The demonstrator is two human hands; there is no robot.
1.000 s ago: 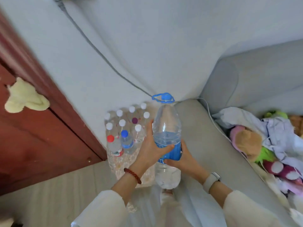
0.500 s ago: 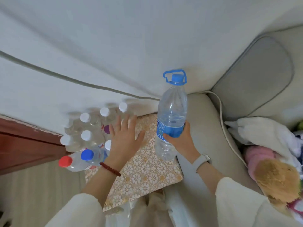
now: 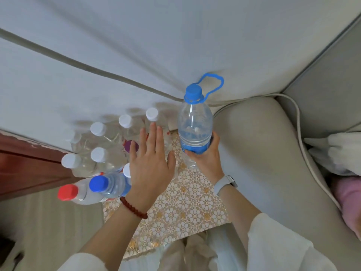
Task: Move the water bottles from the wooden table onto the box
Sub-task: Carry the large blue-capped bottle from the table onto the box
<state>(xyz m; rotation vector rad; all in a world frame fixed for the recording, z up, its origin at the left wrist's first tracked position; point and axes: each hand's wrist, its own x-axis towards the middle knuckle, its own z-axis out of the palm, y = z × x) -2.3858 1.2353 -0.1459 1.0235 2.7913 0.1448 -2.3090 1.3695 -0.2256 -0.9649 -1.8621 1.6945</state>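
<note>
- Right hand [image 3: 205, 155] grips big blue-cap bottle [image 3: 195, 126], base at patterned box [image 3: 185, 202] top.
- Left hand [image 3: 150, 163] spread flat, empty, over small bottles [image 3: 101, 153] already clustered on box.
- Seems nearly done; wooden table unseen.

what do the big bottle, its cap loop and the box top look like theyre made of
Big bottle, held in the right hand: clear thin plastic, glossy; the water shows through and the wall is ribbed. Cap loop: opaque blue plastic, probably flexible, since it bends unevenly. Box top: a covering with a white and gold flower print, slightly shiny, perhaps vinyl or paper; the box beneath is hidden.
</note>
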